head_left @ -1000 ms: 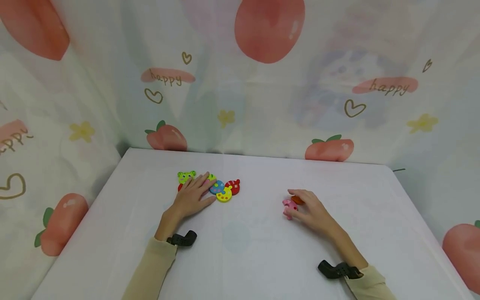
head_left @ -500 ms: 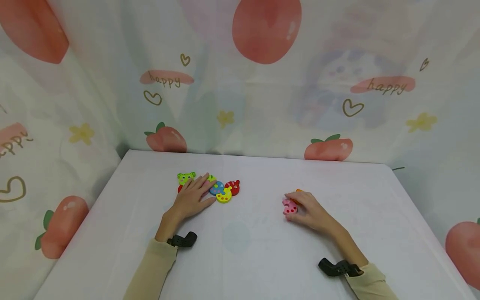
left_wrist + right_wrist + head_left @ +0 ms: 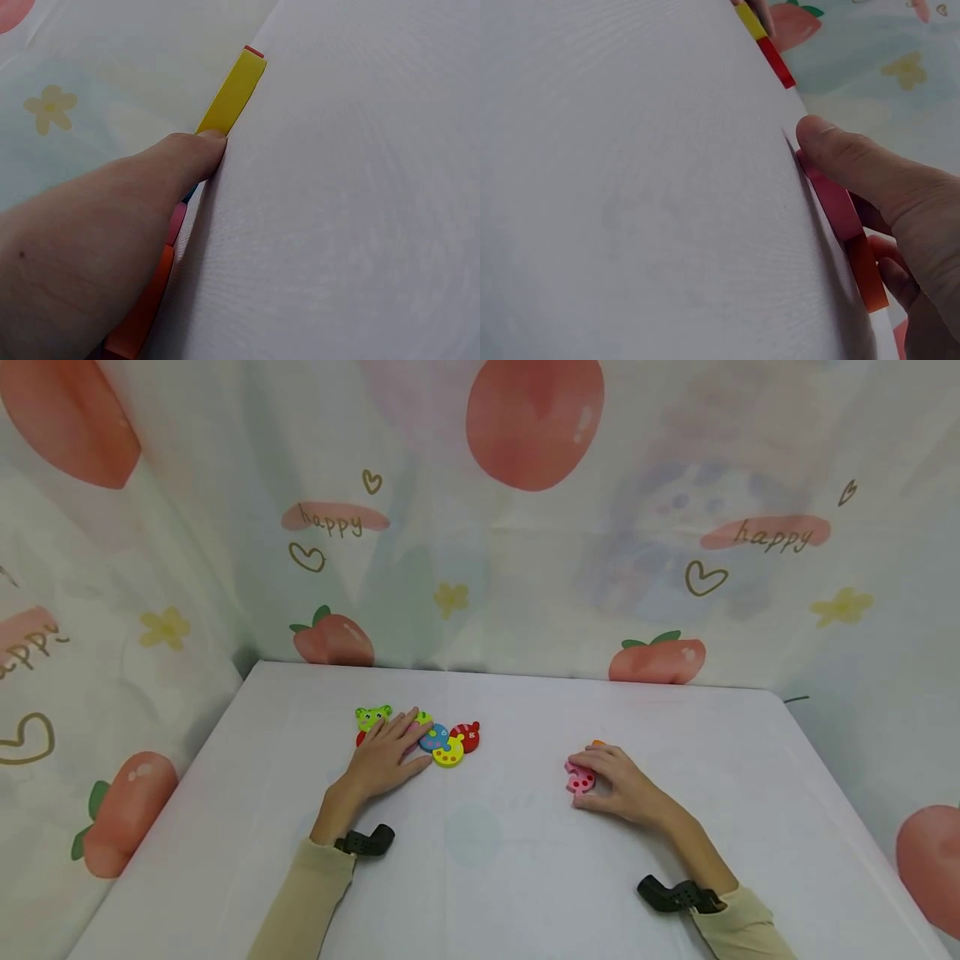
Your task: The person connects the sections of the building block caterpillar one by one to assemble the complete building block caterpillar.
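Observation:
In the head view my left hand [image 3: 384, 758] lies with straight fingers across a row of flat, colourful caterpillar puzzle pieces. A green face piece [image 3: 370, 717] shows beyond its fingers, and blue [image 3: 433, 739], yellow [image 3: 448, 752] and red [image 3: 467, 737] pieces show to its right. The left wrist view has my thumb against the edge of the yellow piece [image 3: 235, 88]. My right hand [image 3: 624, 787] pinches a pink dotted puzzle piece [image 3: 581, 780] between thumb and fingers. An orange piece [image 3: 866, 274] adjoins the pink one, mostly hidden by the hand in the head view.
Both groups of pieces lie on a white table [image 3: 495, 860], apart from each other. A hanging cloth [image 3: 525, 568] printed with peaches and flowers stands behind the table and along its sides. Black straps [image 3: 678, 896] sit on both wrists.
My right thumb has moved to the near edge of the pink piece, and the fingers now cover most of the orange one. My left hand has stayed in place.

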Tool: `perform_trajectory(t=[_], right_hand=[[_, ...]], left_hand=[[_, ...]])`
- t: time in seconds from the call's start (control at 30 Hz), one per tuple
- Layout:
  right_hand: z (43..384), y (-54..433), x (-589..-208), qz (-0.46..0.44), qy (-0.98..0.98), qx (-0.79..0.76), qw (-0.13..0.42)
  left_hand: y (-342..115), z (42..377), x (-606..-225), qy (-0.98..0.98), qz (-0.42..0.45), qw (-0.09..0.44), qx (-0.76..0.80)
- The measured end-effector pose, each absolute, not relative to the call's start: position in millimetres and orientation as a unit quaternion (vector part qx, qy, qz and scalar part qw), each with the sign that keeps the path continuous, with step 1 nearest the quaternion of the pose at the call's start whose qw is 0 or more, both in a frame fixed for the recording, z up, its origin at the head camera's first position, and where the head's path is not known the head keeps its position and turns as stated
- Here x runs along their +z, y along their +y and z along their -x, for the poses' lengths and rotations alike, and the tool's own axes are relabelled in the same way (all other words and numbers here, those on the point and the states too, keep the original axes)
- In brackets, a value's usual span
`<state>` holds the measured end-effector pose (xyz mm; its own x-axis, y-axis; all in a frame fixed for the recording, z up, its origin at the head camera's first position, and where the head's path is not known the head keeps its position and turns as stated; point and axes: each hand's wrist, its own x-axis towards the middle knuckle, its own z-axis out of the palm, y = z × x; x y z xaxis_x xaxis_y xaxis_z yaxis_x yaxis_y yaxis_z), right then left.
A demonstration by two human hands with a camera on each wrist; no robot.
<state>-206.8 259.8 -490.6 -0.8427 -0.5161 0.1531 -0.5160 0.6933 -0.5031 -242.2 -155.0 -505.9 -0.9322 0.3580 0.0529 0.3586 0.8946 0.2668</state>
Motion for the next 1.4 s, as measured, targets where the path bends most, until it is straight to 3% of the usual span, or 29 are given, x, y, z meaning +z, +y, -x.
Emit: perform_trajectory(t=[0.67, 0.97, 1.2, 1.4], right_hand=[[206, 259, -491, 0.278, 0.918, -0.282, -0.01], [209, 253, -487, 0.272, 0.916, -0.288, -0.056], [220, 226, -478, 0.286, 0.901, -0.319, -0.071], [248, 188, -481, 0.262, 0.879, -0.397, -0.034]], left_hand=[[-154, 241, -505, -0.974, 0.182, 0.001, -0.138], [-154, 242, -505, -0.973, 0.185, 0.01, -0.141], [-153, 242, -504, -0.972, 0.188, 0.007, -0.143], [-154, 241, -504, -0.972, 0.185, 0.011, -0.142]])
